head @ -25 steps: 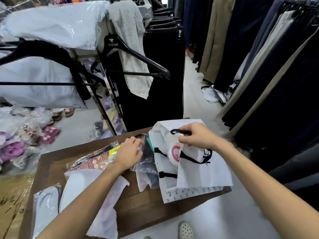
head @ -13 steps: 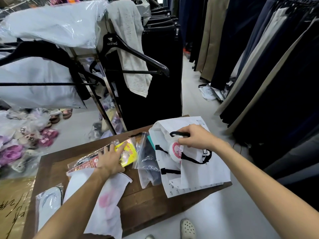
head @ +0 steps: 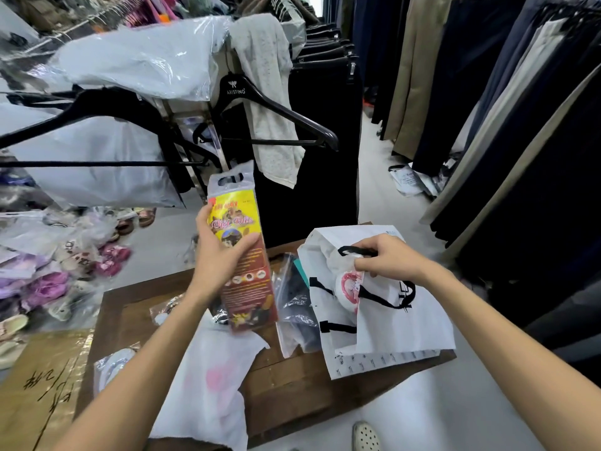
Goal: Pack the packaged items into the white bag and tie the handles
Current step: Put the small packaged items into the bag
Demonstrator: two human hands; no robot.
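A white bag point(head: 403, 323) with black handles lies on the right part of the wooden table point(head: 292, 385). My right hand point(head: 388, 258) grips its upper black handle and the edge of its mouth. My left hand point(head: 221, 255) holds a yellow and red packaged item point(head: 242, 252) upright in the air above the table's middle. A clear packet with dark contents point(head: 297, 307) lies just left of the bag. A white cloth pouch with a pink print point(head: 211, 379) lies under my left forearm. Another clear packet point(head: 112, 369) rests at the table's left side.
Black hangers point(head: 276, 115) and plastic-wrapped clothes hang on a rack behind the table. Dark trousers line the right side of the aisle. Packed sandals point(head: 65, 271) are piled on the floor at left. A cardboard sheet point(head: 35, 385) lies beside the table. A shoe point(head: 366, 436) shows below.
My left hand moved from the clear packet to the yellow and red package, took hold of it and lifted it off the table. My right hand stayed on the bag's handle.
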